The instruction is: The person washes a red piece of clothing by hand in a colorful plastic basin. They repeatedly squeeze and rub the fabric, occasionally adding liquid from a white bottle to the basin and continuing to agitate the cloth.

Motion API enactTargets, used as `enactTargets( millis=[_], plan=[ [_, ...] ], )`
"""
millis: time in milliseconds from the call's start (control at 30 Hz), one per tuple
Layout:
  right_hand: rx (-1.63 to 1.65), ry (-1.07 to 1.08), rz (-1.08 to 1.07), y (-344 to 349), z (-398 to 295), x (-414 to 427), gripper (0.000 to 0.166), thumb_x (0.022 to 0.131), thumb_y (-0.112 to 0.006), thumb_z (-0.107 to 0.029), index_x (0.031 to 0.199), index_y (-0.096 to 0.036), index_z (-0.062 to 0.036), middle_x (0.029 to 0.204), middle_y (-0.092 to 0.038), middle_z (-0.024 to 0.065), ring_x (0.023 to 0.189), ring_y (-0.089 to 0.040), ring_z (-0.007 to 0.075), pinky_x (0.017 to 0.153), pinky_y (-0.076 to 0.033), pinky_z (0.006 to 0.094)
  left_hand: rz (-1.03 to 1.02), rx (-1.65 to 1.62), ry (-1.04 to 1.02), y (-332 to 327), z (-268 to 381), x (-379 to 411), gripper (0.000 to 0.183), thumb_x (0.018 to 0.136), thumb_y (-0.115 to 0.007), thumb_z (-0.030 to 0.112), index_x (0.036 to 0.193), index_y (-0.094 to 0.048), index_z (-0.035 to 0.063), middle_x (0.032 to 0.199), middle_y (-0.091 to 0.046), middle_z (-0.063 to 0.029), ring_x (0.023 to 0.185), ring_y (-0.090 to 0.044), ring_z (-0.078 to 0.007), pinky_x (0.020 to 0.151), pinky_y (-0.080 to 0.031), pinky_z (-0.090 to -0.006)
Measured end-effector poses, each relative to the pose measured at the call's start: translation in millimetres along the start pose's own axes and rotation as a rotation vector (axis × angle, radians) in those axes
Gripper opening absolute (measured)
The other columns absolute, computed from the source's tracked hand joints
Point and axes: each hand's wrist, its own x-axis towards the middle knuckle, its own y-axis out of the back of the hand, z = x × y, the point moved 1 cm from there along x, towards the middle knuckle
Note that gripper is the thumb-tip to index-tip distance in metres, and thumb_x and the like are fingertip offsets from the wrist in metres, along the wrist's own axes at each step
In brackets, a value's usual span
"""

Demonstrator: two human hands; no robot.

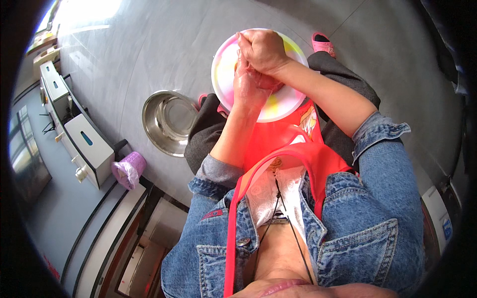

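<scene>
My left hand looks wet and shiny, held over a round pastel pink, yellow and white plastic vessel between my knees. Pressed close above it is my right hand, its fingers curled into a fist. The two hands touch at the left thumb. A reddish wet patch shows below my right wrist; whether it is the left fingers or a held thing is unclear. What lies inside the grip is hidden, and the hands cover much of the vessel.
A stainless steel basin stands on the grey tiled floor beside my left leg. Farther left are a purple wastebasket with a liner and a cabinet carrying white boxes. A red apron covers my lap.
</scene>
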Motion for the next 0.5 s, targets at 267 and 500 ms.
enactTargets(
  millis=[267,500],
  plan=[
    [-0.189,0.407,-0.166,-18.0,-31.0,-37.2,0.021,0.075,-0.057,-0.026,0.066,-0.056,-0.0071,0.059,-0.054,0.0124,0.053,-0.056,0.0273,0.047,-0.043,0.0401,-0.473,-0.231,-0.336,104.1,8.6,45.2,0.034,0.096,-0.036,0.040,0.085,-0.050,0.0111,0.079,-0.051,-0.0034,0.076,-0.052,-0.0201,0.073,-0.045,-0.0371],
    [0.250,-0.172,0.020,-9.0,24.8,8.2,0.027,0.081,-0.060,-0.022,0.066,-0.058,-0.0002,0.060,-0.059,0.0138,0.048,-0.053,0.0240,0.047,-0.041,0.0346,-0.155,-0.123,-0.064,6.3,5.4,8.8,0.057,0.092,-0.034,0.056,0.120,-0.047,0.0082,0.120,-0.053,-0.0108,0.110,-0.052,-0.0282,0.089,-0.043,-0.0455]
  ],
)
